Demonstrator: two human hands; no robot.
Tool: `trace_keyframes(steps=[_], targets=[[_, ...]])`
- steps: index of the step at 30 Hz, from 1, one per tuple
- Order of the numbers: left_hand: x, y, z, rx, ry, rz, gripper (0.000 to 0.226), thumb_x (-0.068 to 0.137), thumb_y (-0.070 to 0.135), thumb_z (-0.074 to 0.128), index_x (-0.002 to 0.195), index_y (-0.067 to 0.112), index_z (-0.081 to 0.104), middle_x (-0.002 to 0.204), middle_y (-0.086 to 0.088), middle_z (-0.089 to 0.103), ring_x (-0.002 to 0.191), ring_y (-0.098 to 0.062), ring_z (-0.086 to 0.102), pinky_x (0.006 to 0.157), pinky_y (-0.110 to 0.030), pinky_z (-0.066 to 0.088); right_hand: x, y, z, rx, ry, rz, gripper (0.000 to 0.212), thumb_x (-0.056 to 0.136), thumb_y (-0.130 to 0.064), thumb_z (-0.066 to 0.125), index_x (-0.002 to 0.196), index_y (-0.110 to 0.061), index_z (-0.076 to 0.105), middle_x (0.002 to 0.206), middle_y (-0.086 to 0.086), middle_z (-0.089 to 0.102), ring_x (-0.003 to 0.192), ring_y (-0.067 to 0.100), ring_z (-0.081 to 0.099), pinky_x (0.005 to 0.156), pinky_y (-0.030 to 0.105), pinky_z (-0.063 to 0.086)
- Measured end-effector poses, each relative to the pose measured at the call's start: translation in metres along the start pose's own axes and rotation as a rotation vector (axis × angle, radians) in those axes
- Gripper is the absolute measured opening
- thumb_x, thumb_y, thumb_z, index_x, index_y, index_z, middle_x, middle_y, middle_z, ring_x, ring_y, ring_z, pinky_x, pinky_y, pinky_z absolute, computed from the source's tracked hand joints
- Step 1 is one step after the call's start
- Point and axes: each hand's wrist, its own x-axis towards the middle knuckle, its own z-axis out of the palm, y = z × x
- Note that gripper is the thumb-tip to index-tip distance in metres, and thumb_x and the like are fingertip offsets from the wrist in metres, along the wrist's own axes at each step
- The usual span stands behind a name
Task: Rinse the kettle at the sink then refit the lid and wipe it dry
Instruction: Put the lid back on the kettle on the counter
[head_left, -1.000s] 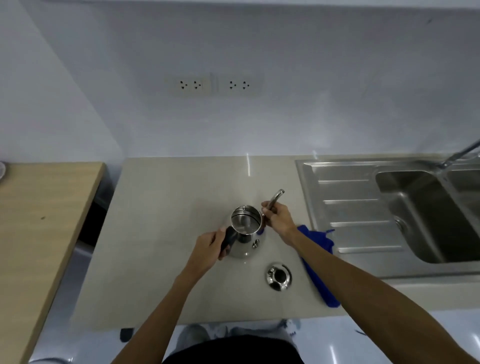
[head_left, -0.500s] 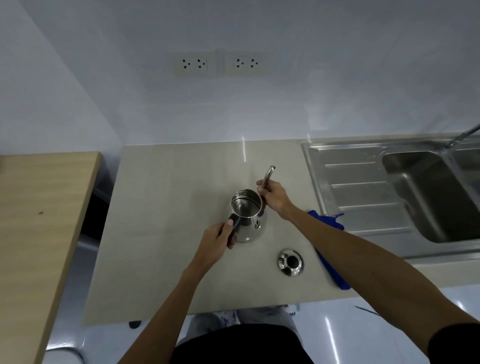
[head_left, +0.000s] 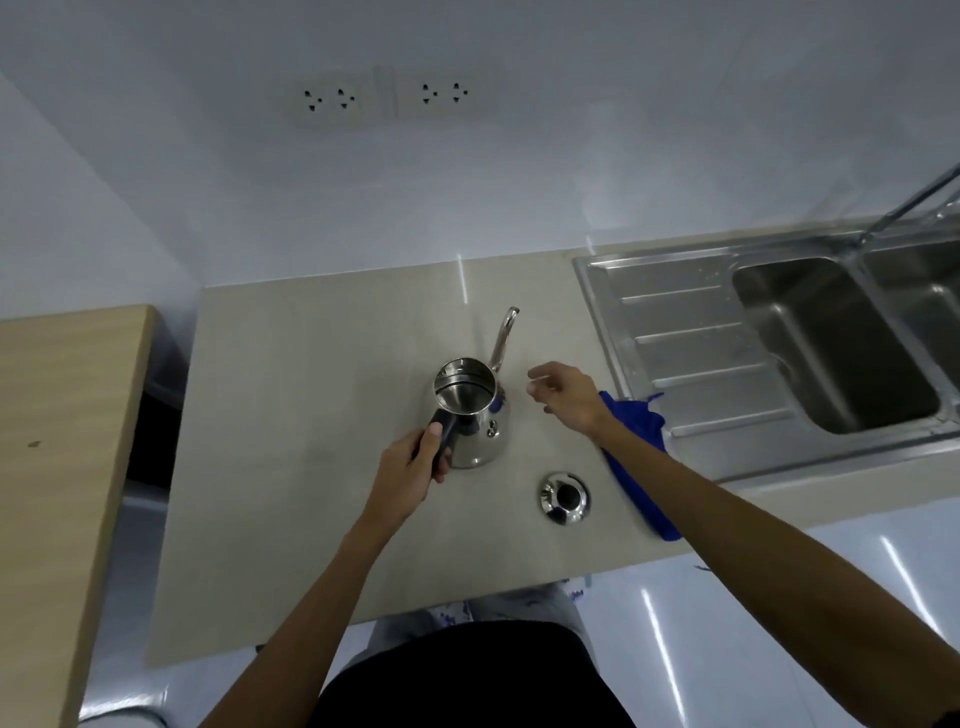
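Left hand (head_left: 410, 470) grip is clamped on the black handle of the kettle (head_left: 470, 413): fingers wrapped round it, thumb on top. Right hand (head_left: 569, 397) grip is apart and empty, fingers loosely curled, hovering just right of the kettle body and not touching it or the spout.

Kettle stands upright on the counter (head_left: 311, 364), mouth open, gooseneck spout pointing away toward the wall. Looks empty inside, though I can't tell whether it's wet. Lid (head_left: 563, 499) sits on the counter near the front edge, right of the kettle and apart from it. Blue cloth (head_left: 641, 441) lies just beyond, partly under the right forearm, lapping onto the draining board. Sink (head_left: 675, 332) is off to the right, basin well apart from the kettle, faucet (head_left: 914, 202) over it at the frame edge. No water visibly running.

My read: we're at the very start, rinse not begun. Lid is already off, so the kettle is prepped for the tap.

Next move calls for lifting by the handle with the left hand and carrying right, across the draining board to the basin, mouth under the faucet. Right hand is free for the tap. Watch the long spout on the swing, since it leads and could clip the sink rim or faucet. Lid and cloth stay put until after.
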Motion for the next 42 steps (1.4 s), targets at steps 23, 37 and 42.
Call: trace_keyframes(steps=[23, 37, 42], targets=[[0.002, -0.009, 0.004, -0.099, 0.02, -0.016, 0.052, 0.105, 0.035, 0.045, 0.072, -0.001, 0.063, 0.058, -0.007, 0.058, 0.049, -0.011, 0.052, 0.044, -0.013, 0.038, -0.119, 0.091, 0.028, -0.383, 0.075, -0.071, 0.031, 0.093, -0.026, 0.067, 0.118, -0.013, 0.056, 0.124, 0.003, 0.057, 0.105, 0.018, 0.058, 0.085, 0.022, 0.045], [0.0, -0.011, 0.005, -0.151, 0.035, 0.017, 0.052, 0.105, 0.03, 0.047, 0.07, -0.006, 0.061, 0.06, -0.005, 0.059, 0.05, -0.012, 0.052, 0.051, -0.019, 0.045, -0.062, -0.082, 0.008, -0.267, 0.178, -0.551, 0.039, 0.1, -0.029, 0.052, 0.135, -0.012, 0.049, 0.135, 0.008, 0.057, 0.12, 0.022, 0.053, 0.102, 0.034, 0.045], [0.001, -0.013, 0.005, -0.135, 0.046, 0.022, 0.055, 0.105, 0.032, 0.047, 0.068, -0.007, 0.058, 0.055, -0.006, 0.055, 0.048, -0.011, 0.048, 0.049, -0.018, 0.04, -0.051, -0.099, 0.035, -0.4, 0.077, -0.625, 0.042, 0.101, -0.028, 0.052, 0.137, -0.006, 0.051, 0.136, 0.013, 0.056, 0.123, 0.028, 0.052, 0.105, 0.026, 0.036]])
